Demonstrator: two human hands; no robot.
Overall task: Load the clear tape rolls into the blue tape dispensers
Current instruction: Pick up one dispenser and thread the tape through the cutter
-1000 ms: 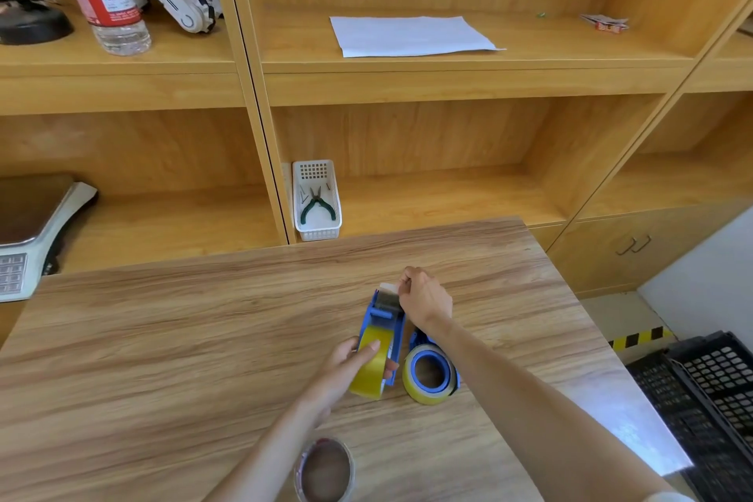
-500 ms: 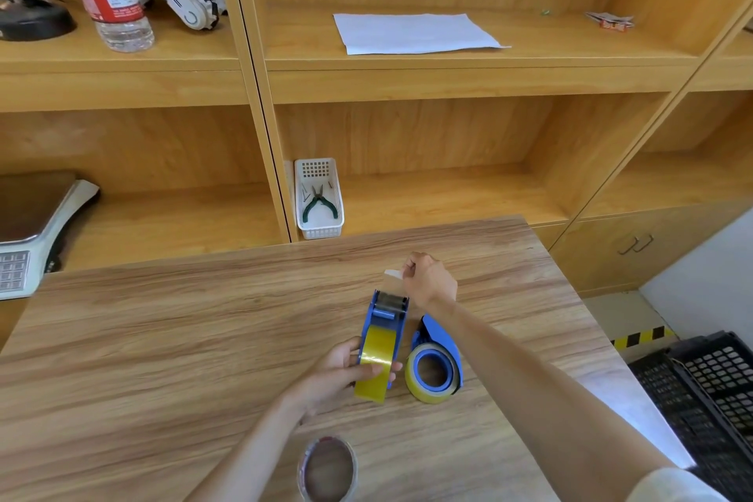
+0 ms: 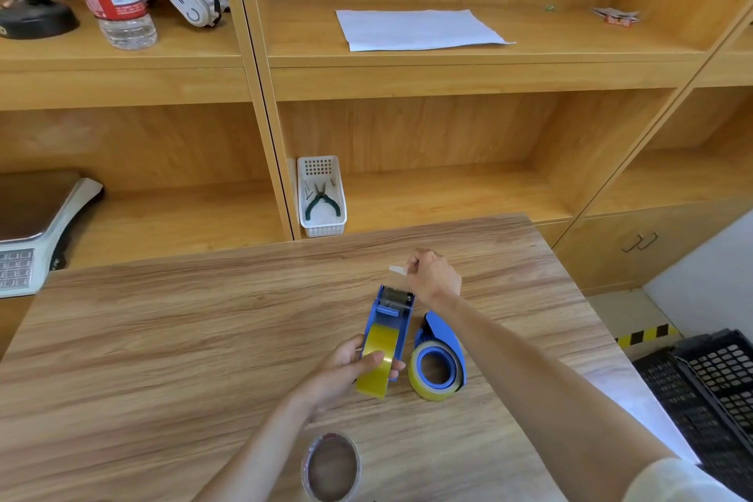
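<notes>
Gripping the dispenser (image 3: 390, 316) and its yellowish roll (image 3: 377, 363) on the surface (image 3: 163, 338), our left hand (image 3: 350, 367) steadies it; our right hand (image 3: 434, 275) pinches the tape end (image 3: 397, 271), fingertips hidden behind the knuckles. A second loaded dispenser (image 3: 438, 359) lies just beside. A spare roll (image 3: 331, 467) sits nearest us, partly cut off.

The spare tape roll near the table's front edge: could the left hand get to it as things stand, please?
Probably not straight away. The spare tape roll lies uncovered just beside the left forearm, so the way is free, but the left hand grips the dispenser while the right hand pulls the tape end.
</notes>
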